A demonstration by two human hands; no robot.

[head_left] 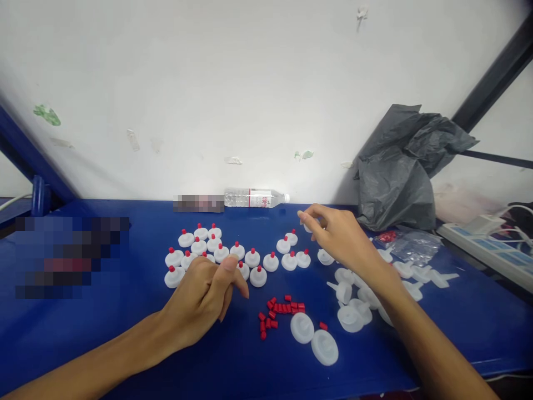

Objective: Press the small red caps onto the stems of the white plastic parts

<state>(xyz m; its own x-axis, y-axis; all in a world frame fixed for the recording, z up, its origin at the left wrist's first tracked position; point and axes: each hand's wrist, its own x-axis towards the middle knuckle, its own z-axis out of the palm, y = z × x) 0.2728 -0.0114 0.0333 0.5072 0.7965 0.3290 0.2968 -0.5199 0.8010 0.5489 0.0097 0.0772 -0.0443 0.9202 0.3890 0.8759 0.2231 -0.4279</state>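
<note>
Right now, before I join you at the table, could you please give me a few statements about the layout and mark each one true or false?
1. The clear bottle lies on its side. True.
2. Every white piece has a red cap on it. False: several uncapped white pieces lie toward the right side of the blue table.
3. The left hand partly hides some of the capped white pieces from view. True.
4. The grey plastic bag is at the left end. False: the grey plastic bag is at the right.
5. The loose red caps are nearer the camera than the bottle. True.
</note>
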